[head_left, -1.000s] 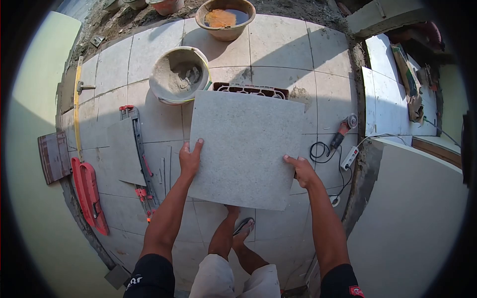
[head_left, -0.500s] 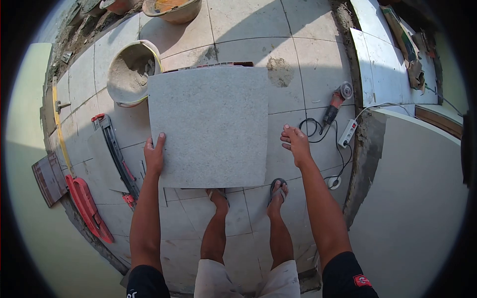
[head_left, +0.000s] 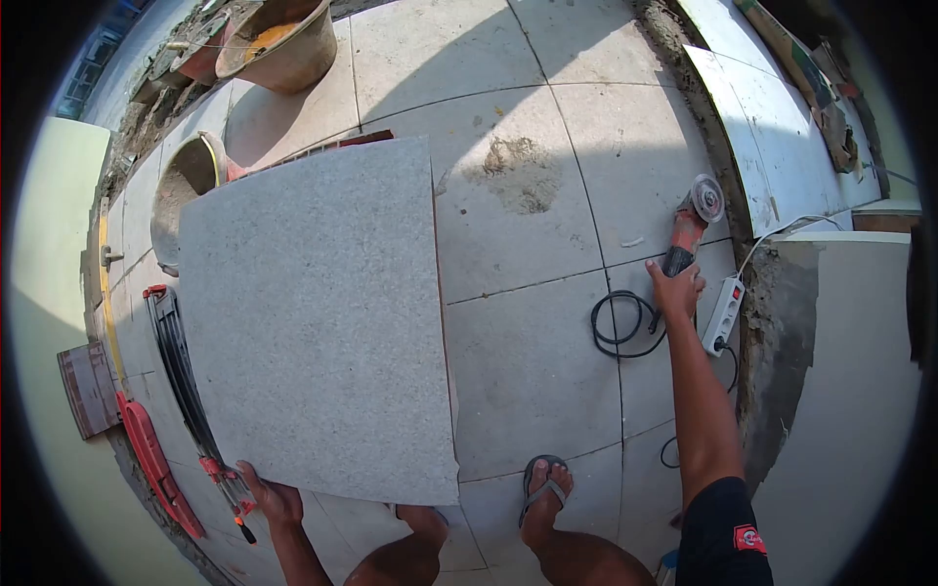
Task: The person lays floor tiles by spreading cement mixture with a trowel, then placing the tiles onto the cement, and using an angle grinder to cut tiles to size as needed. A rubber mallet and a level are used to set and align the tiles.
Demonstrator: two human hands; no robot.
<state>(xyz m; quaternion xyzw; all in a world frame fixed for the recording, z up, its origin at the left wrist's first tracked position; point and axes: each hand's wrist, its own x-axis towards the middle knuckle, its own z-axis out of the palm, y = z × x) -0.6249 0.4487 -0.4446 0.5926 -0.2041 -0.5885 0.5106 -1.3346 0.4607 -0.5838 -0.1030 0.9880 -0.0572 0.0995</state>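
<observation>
A large grey speckled tile (head_left: pixel 318 322) lies raised above the floor, left of centre. My left hand (head_left: pixel 274 496) is at its lower left corner, thumb apart from the fingers, close to the handle end of a tile cutter (head_left: pixel 186 376). On the right, an angle grinder (head_left: pixel 687 230) with a round disc lies on the floor. My right hand (head_left: pixel 676 290) has its fingers wrapped round the grinder's black rear body, with the disc pointing away from me. The grinder's black cable (head_left: pixel 596 327) is looped beside my wrist.
A mortar bucket (head_left: pixel 181 195) stands behind the tile's left corner, and a larger tub (head_left: pixel 283 49) farther back. A white power strip (head_left: pixel 723 314) lies right of my hand. A red level-like tool (head_left: pixel 156 469) and a brown board piece (head_left: pixel 88 391) lie at left.
My right hand has moved right and taken hold of the grinder. My left hand has slid down from the tile's left edge to its near corner. The view has moved closer and shifted right.
</observation>
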